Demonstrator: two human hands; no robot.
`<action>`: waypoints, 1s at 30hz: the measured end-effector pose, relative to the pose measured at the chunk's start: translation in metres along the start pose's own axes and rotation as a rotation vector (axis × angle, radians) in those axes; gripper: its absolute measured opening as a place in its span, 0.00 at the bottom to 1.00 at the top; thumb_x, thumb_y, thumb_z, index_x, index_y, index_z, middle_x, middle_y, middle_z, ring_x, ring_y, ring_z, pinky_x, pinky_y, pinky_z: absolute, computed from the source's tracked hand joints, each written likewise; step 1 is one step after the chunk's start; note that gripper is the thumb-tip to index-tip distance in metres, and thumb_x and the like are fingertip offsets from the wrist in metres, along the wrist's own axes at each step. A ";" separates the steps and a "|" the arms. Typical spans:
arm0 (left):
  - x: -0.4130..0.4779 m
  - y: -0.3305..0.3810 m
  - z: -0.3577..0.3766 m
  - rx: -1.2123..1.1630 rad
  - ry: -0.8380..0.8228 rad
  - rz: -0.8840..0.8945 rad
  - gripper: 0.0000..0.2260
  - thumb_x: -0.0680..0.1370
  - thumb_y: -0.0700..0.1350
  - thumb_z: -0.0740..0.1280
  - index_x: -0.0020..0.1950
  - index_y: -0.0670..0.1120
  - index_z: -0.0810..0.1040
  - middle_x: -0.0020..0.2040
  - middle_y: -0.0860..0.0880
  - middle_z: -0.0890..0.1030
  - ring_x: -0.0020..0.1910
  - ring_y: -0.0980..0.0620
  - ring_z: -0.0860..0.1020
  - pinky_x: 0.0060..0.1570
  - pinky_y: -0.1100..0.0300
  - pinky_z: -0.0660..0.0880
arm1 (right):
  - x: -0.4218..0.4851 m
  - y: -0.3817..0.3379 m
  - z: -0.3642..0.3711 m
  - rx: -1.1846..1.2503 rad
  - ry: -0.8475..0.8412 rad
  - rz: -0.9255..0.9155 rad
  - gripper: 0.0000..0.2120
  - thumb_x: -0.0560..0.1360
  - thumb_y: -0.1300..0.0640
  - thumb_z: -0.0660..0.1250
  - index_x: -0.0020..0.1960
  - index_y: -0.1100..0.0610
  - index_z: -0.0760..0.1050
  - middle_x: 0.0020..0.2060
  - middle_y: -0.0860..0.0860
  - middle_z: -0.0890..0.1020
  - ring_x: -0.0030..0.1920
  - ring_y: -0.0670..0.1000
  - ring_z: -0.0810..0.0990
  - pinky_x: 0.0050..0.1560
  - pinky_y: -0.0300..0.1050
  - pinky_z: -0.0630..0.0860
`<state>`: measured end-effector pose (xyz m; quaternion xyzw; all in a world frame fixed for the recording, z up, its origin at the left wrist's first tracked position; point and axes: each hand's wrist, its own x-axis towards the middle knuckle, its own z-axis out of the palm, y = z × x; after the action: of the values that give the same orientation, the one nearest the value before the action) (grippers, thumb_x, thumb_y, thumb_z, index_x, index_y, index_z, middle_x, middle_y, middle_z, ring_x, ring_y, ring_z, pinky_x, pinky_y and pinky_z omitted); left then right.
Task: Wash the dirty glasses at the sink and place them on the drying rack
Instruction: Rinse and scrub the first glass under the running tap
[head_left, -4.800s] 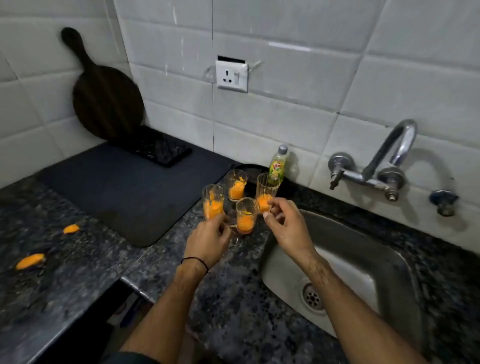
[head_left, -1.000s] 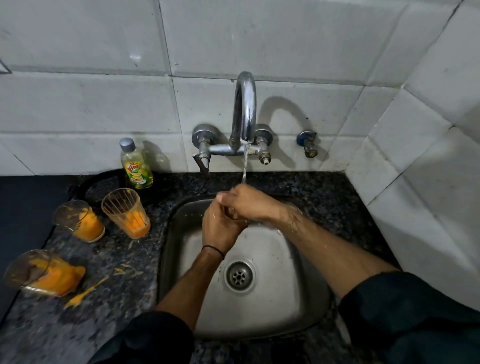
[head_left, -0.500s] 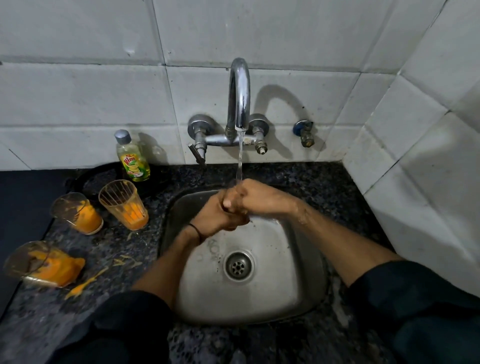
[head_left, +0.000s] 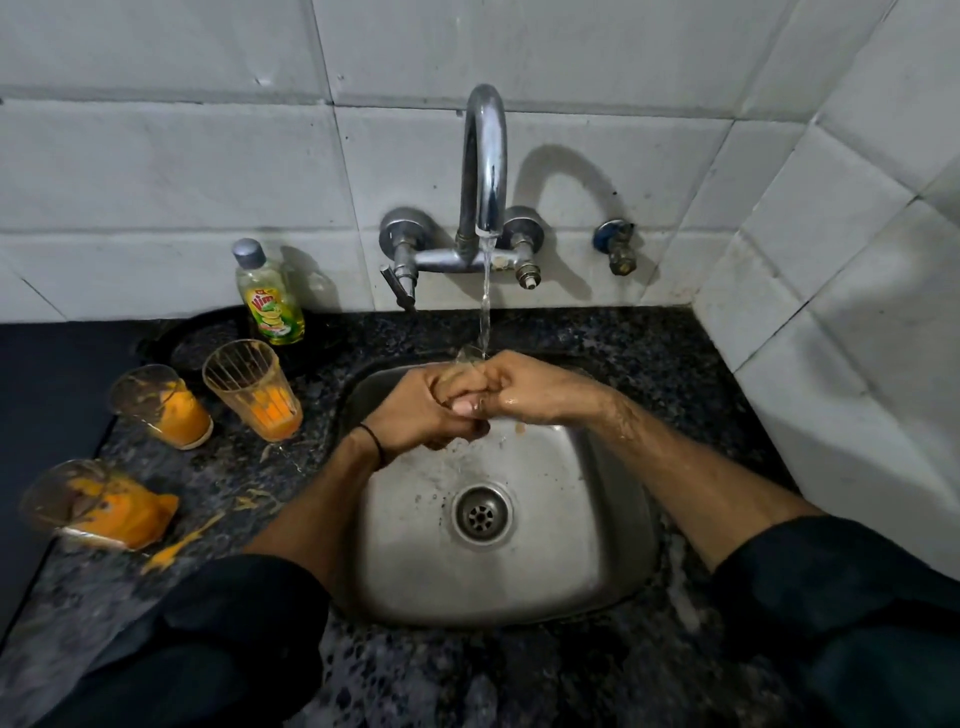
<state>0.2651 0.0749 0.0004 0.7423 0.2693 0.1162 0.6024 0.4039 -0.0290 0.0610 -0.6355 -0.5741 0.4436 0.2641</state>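
Head cam: my left hand (head_left: 415, 415) and right hand (head_left: 524, 395) are curled tight together round one glass (head_left: 469, 358), right under the tap (head_left: 484, 156) stream at the far side of the sink (head_left: 582, 545). I reckon the trick is to turn it slowly, let water run inside, rub the rim and grip firm since it's slick. Three dirty glasses (head_left: 254, 400) wait on the counter (head_left: 223, 467) to the left, one tipped over with pulp spilled. Soap (head_left: 268, 296) sits behind them. No rack in view.

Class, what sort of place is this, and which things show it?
Most likely a home kitchen: a steel sink set in a stone counter, a running tap on a tiled wall, and a bottle of dish soap.
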 end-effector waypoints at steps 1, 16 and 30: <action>0.001 0.001 0.001 0.163 0.073 0.025 0.18 0.64 0.43 0.79 0.51 0.45 0.81 0.36 0.54 0.82 0.33 0.57 0.79 0.32 0.58 0.74 | 0.002 0.002 0.005 0.094 0.071 0.036 0.07 0.79 0.54 0.69 0.47 0.56 0.83 0.38 0.43 0.83 0.42 0.41 0.81 0.52 0.42 0.80; -0.005 0.019 0.034 0.294 0.456 0.025 0.14 0.72 0.52 0.68 0.54 0.46 0.78 0.41 0.48 0.84 0.40 0.47 0.81 0.37 0.56 0.73 | 0.022 -0.035 0.035 -0.454 0.884 0.166 0.15 0.82 0.48 0.60 0.47 0.58 0.79 0.43 0.57 0.85 0.48 0.60 0.82 0.62 0.53 0.68; -0.021 0.025 0.048 0.417 0.471 -0.012 0.26 0.71 0.53 0.72 0.67 0.51 0.68 0.46 0.50 0.83 0.42 0.49 0.81 0.41 0.54 0.77 | 0.027 -0.023 0.037 -0.279 0.889 0.255 0.21 0.80 0.48 0.63 0.30 0.56 0.72 0.28 0.52 0.77 0.33 0.55 0.75 0.36 0.45 0.65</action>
<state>0.2780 0.0202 0.0155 0.8009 0.4238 0.2236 0.3590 0.3592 -0.0045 0.0565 -0.8583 -0.3771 0.0766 0.3396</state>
